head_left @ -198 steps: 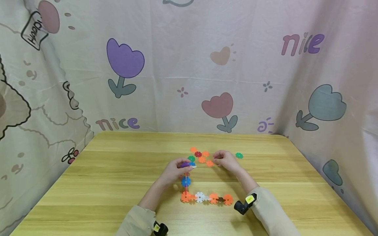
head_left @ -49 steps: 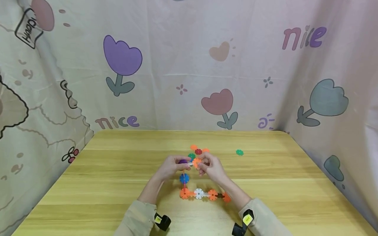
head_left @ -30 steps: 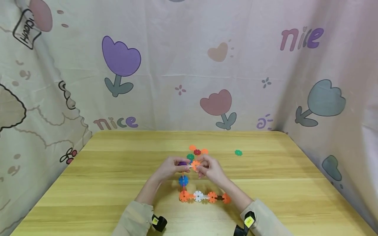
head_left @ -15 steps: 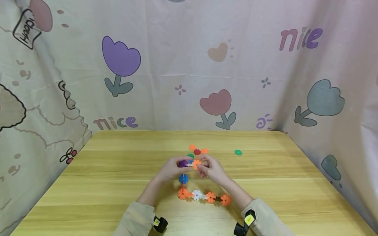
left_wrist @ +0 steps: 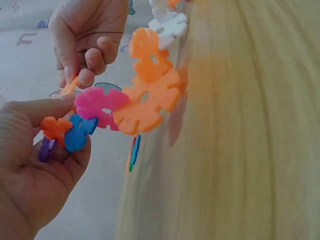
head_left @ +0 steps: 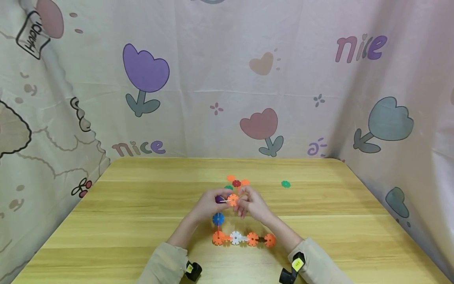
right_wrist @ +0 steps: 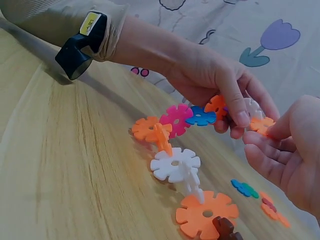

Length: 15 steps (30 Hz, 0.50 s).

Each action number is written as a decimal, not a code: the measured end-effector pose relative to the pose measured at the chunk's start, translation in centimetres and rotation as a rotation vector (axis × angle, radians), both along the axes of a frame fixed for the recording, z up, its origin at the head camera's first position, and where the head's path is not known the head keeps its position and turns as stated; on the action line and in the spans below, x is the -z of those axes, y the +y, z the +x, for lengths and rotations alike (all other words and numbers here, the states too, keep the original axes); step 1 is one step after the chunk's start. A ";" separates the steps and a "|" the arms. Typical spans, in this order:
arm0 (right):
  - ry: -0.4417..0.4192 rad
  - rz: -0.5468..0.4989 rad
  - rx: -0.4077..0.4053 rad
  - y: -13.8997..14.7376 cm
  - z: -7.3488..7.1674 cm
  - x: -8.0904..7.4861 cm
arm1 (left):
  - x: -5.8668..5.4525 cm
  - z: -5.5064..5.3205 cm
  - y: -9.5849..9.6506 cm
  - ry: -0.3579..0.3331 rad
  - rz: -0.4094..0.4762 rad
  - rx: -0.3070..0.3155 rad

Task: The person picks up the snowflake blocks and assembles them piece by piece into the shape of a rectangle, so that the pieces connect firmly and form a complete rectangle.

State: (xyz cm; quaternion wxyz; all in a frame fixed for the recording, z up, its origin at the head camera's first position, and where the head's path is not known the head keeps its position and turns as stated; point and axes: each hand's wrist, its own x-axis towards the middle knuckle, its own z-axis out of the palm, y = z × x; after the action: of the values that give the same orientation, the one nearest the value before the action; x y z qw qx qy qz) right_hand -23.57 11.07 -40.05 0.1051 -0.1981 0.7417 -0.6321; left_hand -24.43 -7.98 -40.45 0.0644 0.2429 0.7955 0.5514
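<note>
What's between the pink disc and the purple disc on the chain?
Two pieces: a blue disc next to the pink disc, then an orange disc next to the purple disc. Clearest in the left wrist view.

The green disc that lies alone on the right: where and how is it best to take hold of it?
I would pinch the green disc by opposite edges of its rim, coming from above. It lies flat on the table and apart from the other discs, so its edge looks free all round. The right hand is nearer, though its fingers pinch an orange disc.
</note>
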 end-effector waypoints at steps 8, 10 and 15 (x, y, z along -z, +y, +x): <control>0.030 0.025 -0.016 0.7 -0.3 0.2 | 0.4 -0.1 -0.1 -0.006 -0.007 -0.020; 0.045 0.043 -0.015 1.2 -0.5 0.2 | 0.4 0.0 -0.1 -0.018 0.002 -0.021; 0.062 0.085 0.032 3.0 -1.2 0.4 | 0.4 -0.1 -0.2 -0.041 0.001 -0.035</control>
State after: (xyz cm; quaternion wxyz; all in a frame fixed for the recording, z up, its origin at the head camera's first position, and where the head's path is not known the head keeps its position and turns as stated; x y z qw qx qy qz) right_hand -24.74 14.02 -40.41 0.0801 -0.2010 0.7739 -0.5952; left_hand -24.52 -8.17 -40.88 0.0708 0.2176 0.7979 0.5577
